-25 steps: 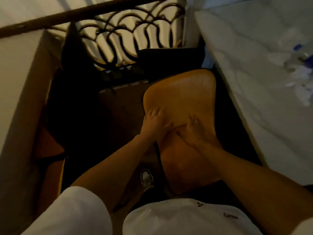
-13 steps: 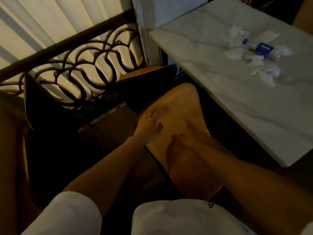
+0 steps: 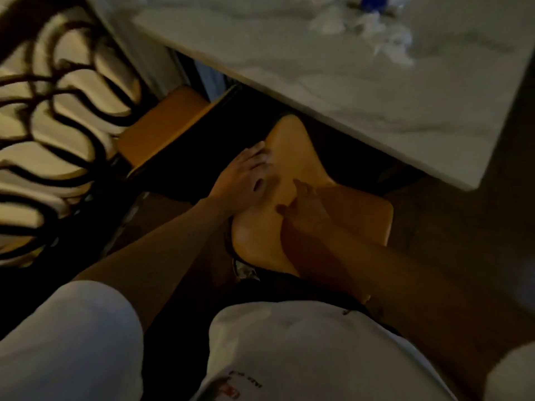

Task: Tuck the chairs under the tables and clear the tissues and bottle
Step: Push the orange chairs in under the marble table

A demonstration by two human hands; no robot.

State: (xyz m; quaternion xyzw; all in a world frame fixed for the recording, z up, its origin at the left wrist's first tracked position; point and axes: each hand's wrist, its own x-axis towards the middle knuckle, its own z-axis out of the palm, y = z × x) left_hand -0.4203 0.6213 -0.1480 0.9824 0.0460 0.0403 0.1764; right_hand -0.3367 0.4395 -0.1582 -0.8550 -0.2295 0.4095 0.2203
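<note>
Both hands, left (image 3: 246, 180) and right (image 3: 307, 209), fingers spread flat on chair (image 3: 292, 157); table edge (image 3: 362, 134) overhangs.

chair (image 3: 292, 157) nosing under table (image 3: 362, 111), second chair (image 3: 162, 131) crowding its left

two hands show: the left hand (image 3: 246, 180) and the right hand (image 3: 307, 209). two chairs are in view, one tan chair (image 3: 292, 157) at the near edge of the surface (image 3: 376, 91) and a second chair (image 3: 165, 128) by its left corner. one bottle (image 3: 373, 0) lies at the far edge, cut off. the tissues (image 3: 373, 30) form one blurred cluster; their number cannot be told.
</note>
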